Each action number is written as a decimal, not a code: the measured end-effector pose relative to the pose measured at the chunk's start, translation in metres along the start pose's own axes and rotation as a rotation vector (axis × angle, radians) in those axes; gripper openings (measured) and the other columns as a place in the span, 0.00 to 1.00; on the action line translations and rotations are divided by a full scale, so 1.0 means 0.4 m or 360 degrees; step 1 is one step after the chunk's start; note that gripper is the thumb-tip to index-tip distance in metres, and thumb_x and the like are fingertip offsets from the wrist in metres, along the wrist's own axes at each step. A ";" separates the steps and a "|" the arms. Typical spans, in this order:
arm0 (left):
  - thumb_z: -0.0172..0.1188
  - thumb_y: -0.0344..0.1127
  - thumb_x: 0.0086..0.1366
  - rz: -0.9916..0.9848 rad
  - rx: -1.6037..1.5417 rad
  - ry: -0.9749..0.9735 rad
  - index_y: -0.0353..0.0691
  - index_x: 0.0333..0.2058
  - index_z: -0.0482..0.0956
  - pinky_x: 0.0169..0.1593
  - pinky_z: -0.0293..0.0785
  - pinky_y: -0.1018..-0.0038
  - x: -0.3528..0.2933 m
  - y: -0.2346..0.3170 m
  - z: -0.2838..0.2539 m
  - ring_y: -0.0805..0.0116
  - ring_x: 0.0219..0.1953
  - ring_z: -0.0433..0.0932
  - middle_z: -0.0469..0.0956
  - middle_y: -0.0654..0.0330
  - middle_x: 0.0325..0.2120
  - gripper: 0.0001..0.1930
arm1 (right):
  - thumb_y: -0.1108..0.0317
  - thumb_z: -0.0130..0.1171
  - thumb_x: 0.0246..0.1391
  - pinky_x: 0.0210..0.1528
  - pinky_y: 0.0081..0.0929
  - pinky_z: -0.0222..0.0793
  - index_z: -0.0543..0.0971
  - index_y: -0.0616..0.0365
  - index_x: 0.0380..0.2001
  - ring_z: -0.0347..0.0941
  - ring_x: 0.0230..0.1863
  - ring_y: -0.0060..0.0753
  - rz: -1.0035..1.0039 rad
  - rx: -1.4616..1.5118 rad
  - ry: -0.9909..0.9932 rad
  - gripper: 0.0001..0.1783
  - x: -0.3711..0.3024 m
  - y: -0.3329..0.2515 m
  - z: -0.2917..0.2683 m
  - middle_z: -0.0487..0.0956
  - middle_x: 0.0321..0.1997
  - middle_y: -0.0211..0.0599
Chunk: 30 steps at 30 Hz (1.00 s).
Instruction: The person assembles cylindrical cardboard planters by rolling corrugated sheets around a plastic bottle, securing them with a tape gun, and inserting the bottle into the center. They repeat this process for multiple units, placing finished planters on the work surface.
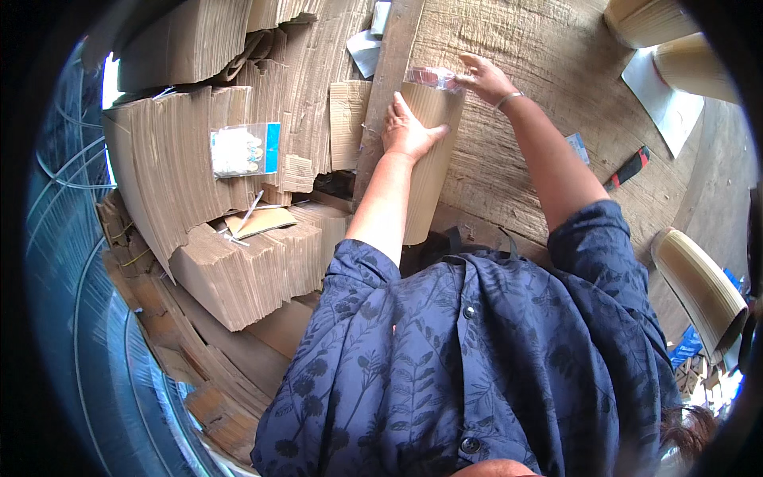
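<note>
A tan ribbed tube-like piece (433, 171) lies lengthwise in front of me, its near end close to my shirt. Across its upper left side rests my left hand (409, 133), open, with the thumb spread over the ribs. At the far end sits something reddish in clear plastic (433, 78); its kind I cannot make out. My right hand (486, 79) is open beside that plastic, fingers stretched leftward and some of them near or touching its right edge. A bracelet (509, 98) circles the right wrist.
Stacks of cardboard (167, 159) fill the left, with a clear bag of small white pieces (245, 149) on them. A black-and-red cutter (628, 167) lies on the wooden board (509, 183). More tan ribbed pieces (699, 286) stand at right and far right.
</note>
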<state>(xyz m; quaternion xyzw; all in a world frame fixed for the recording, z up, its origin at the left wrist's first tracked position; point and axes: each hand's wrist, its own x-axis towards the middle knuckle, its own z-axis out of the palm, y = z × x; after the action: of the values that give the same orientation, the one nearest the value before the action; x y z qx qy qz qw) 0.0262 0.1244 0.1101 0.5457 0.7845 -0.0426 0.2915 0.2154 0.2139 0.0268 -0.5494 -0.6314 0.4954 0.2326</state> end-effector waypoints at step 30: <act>0.80 0.56 0.32 0.0536 0.0448 0.0057 0.41 0.70 0.39 0.71 0.46 0.52 -0.128 -0.074 0.063 0.48 0.70 0.50 0.51 0.48 0.67 0.72 | 0.44 0.81 0.29 0.47 0.40 0.74 0.80 0.66 0.40 0.79 0.47 0.52 0.0536 -0.0143 -0.0266 0.41 -0.282 -0.108 0.030 0.80 0.43 0.56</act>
<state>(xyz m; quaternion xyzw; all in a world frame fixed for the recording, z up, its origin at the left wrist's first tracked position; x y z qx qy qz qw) 0.0225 0.0606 0.1077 0.7049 0.6738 -0.0927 0.2014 0.2178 0.1093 0.0885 -0.6140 -0.5691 0.5426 0.0683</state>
